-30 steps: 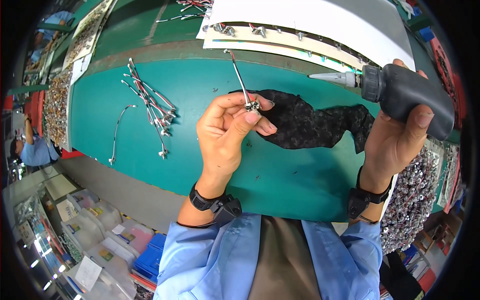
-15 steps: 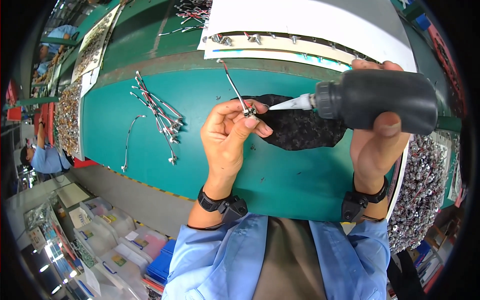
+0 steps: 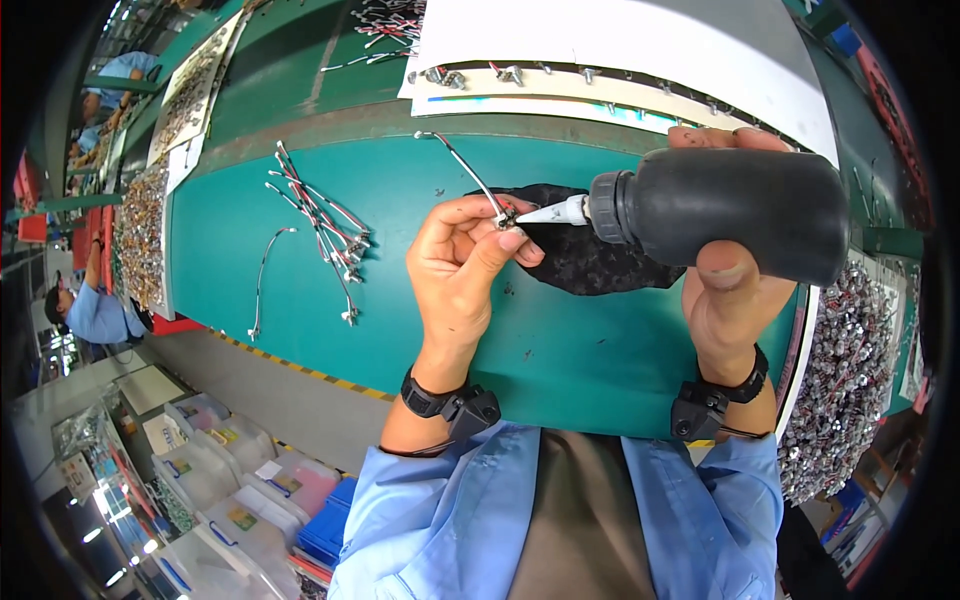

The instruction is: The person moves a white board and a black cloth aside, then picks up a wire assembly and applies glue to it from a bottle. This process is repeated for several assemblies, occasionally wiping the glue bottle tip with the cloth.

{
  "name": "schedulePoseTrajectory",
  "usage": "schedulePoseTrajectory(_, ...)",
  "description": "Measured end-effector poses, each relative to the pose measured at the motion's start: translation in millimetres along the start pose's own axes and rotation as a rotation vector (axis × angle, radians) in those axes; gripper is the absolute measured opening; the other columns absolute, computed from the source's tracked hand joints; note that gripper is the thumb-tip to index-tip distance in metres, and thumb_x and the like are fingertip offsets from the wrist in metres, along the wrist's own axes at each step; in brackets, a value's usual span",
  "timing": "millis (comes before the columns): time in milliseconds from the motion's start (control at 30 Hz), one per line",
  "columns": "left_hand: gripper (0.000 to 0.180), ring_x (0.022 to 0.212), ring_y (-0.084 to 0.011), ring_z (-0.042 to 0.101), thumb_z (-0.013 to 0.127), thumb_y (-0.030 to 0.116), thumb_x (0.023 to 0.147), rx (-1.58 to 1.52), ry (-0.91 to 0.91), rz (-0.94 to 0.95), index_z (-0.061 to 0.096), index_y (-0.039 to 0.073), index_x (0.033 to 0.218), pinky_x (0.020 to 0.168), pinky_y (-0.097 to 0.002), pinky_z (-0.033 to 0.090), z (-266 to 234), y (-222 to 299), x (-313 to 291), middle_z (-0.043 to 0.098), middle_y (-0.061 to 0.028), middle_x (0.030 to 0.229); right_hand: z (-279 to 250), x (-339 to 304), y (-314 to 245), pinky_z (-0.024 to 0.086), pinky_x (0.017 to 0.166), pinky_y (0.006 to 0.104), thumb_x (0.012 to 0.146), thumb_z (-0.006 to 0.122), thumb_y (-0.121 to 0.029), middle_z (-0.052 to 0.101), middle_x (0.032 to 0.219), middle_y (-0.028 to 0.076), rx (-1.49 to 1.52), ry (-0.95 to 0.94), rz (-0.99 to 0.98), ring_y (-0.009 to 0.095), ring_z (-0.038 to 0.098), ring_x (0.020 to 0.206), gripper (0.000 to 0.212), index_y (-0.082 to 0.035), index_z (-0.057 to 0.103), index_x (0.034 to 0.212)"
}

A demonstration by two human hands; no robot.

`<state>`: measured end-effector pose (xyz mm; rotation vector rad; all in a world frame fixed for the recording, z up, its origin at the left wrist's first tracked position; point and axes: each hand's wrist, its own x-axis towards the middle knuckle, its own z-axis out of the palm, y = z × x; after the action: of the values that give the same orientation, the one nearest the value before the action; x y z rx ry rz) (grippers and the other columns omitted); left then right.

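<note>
Between the thumb and fingers of my left hand [image 3: 458, 255] is a small metal part with a wire lead [image 3: 462, 165] sticking up to the far left. My right hand [image 3: 735, 290] grips a black squeeze bottle [image 3: 740, 212], tilted on its side. The bottle's white pointed nozzle [image 3: 555, 211] reaches the small part in my left fingers; whether it touches cannot be made out. A black stained cloth [image 3: 600, 250] lies on the table beneath the bottle. Left of my hands lie a bunch of wired parts [image 3: 322, 220] and one single wired part [image 3: 262, 280].
On the green table [image 3: 400, 330] are small dark specks. A white board with a strip of small metal parts [image 3: 590, 78] stands at the far side. Many wired parts are heaped at right [image 3: 840, 390]. Plastic bins [image 3: 230, 450] are lower left; a co-worker [image 3: 98, 312] is far left.
My right hand has brought the bottle left, and its nozzle tip has moved from beside the small part right up to it. My left hand has barely shifted.
</note>
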<state>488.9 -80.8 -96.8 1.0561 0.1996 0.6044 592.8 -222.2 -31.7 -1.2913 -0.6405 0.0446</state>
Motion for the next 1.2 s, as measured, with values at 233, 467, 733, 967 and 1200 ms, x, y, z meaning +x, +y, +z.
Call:
schedulePoseTrajectory(233, 0.019, 0.063, -0.0179, 0.058, 0.054, -0.007, 0.074, 0.003, 0.01, 0.003, 0.047, -0.004, 0.092, 0.057, -0.027, 0.05, -1, 1, -1, 0.056, -0.0189, 0.089, 4, -3, 1, 0.043, 0.084, 0.038, 0.061, 0.072, -0.036, 0.051, 0.102, 0.02, 0.025, -0.002, 0.008, 0.029, 0.051, 0.098, 0.077, 0.005, 0.034, 0.114)
schedulePoseTrajectory(467, 0.018, 0.063, -0.0177, 0.058, 0.055, -0.007, 0.074, 0.013, 0.01, 0.005, 0.048, -0.005, 0.091, 0.057, -0.0268, 0.05, 0, 1, 1, 0.056, -0.0182, 0.088, 5, -4, 3, 0.043, 0.084, 0.0378, 0.061, 0.072, -0.036, 0.051, 0.102, 0.019, 0.025, 0.01, -0.025, 0.029, 0.051, 0.097, 0.078, 0.005, 0.034, 0.114)
schedulePoseTrajectory(733, 0.018, 0.063, -0.0174, 0.058, 0.055, -0.006, 0.074, 0.017, 0.008, -0.003, 0.048, -0.005, 0.091, 0.057, -0.0267, 0.05, -2, -1, -1, 0.057, -0.0175, 0.087, 1, -3, 2, 0.043, 0.082, 0.0368, 0.063, 0.071, -0.035, 0.052, 0.101, 0.019, -0.015, 0.008, -0.069, 0.028, 0.052, 0.096, 0.074, 0.005, 0.034, 0.114)
schedulePoseTrajectory(967, 0.019, 0.063, -0.0176, 0.058, 0.055, -0.004, 0.075, 0.023, 0.007, -0.01, 0.049, -0.004, 0.092, 0.058, -0.027, 0.05, 1, 2, 2, 0.057, -0.0163, 0.086, -3, 12, 11, 0.044, 0.08, 0.0322, 0.067, 0.069, -0.031, 0.053, 0.1, 0.019, -0.063, 0.005, -0.113, 0.025, 0.053, 0.093, 0.065, 0.006, 0.038, 0.111)
schedulePoseTrajectory(1200, 0.019, 0.068, -0.019, 0.055, 0.054, 0.005, 0.076, 0.154, 0.08, 0.069, 0.051, -0.001, 0.094, 0.056, -0.0284, 0.047, 5, 19, 6, 0.053, -0.0171, 0.095, -67, 51, 2, 0.043, 0.064, 0.0189, 0.077, 0.06, -0.022, 0.053, 0.103, 0.019, -0.164, 0.402, -0.174, 0.015, 0.054, 0.087, 0.041, 0.004, 0.045, 0.104)
